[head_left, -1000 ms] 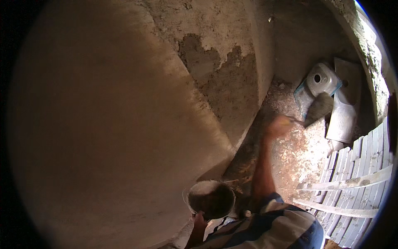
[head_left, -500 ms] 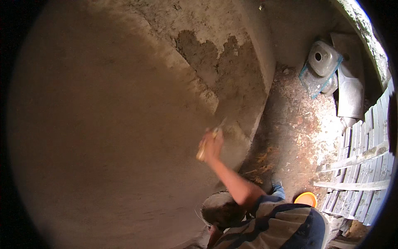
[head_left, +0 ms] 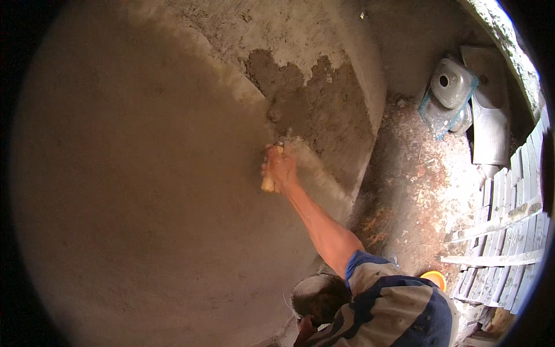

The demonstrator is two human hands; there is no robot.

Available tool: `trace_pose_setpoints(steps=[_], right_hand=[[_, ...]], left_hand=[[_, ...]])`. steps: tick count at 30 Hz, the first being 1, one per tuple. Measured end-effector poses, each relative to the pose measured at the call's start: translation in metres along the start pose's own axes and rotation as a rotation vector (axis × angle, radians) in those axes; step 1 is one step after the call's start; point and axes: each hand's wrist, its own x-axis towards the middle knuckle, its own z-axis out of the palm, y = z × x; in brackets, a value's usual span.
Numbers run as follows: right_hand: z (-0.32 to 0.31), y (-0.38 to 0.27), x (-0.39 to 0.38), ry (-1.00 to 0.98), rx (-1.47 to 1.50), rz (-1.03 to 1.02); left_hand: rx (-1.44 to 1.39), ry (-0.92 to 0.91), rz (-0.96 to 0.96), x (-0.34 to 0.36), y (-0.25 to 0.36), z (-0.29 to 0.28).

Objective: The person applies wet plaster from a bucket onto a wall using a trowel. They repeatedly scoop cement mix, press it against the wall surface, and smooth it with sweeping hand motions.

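My right hand (head_left: 283, 169) is wrapped round the pale yellowish handle (head_left: 267, 184) of what looks like a trowel, held against the plastered wall (head_left: 156, 191). Most of its blade is hidden by the hand and the mortar. Just beyond the knuckles lies a darker, rough patch of mortar (head_left: 324, 107) with a ragged edge. At the lower middle, my left hand (head_left: 306, 325) grips the rim of a round bucket (head_left: 302, 287) with a pale edge and a dark inside. Its fingers are partly in shadow.
Stained ground (head_left: 416, 173) runs along the wall's foot at the right. Metal sinks (head_left: 454, 84) and a ribbed drainboard (head_left: 490, 136) lie at the far right. Nearer stand white slats (head_left: 503, 231) with crossbars. An orange basin (head_left: 435, 280) is partly covered by my shirt.
My right hand has moved up and to the left along the wall with the trowel, and the arm is stretched further. The bucket sits slightly further right and lower in view.
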Motion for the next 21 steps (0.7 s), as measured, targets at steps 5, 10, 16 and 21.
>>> trace_pose_setpoints(steps=[5,10,16,21], right_hand=[[-0.005,-0.066,-0.004,-0.45,0.472,0.334],[-0.027,-0.149,-0.061,-0.576,0.416,0.092],[-0.138,-0.127,-0.022,0.728,-0.24,-0.893],[-0.182,0.045,-0.003,0.584,-1.095,-0.601]], left_hand=[[0.012,-0.02,0.041,0.023,0.019,-0.003],[0.017,-0.01,0.051,0.03,0.026,-0.007],[0.048,0.039,0.131,0.041,0.05,-0.019],[-0.664,0.015,-0.264,0.04,0.025,0.011]])
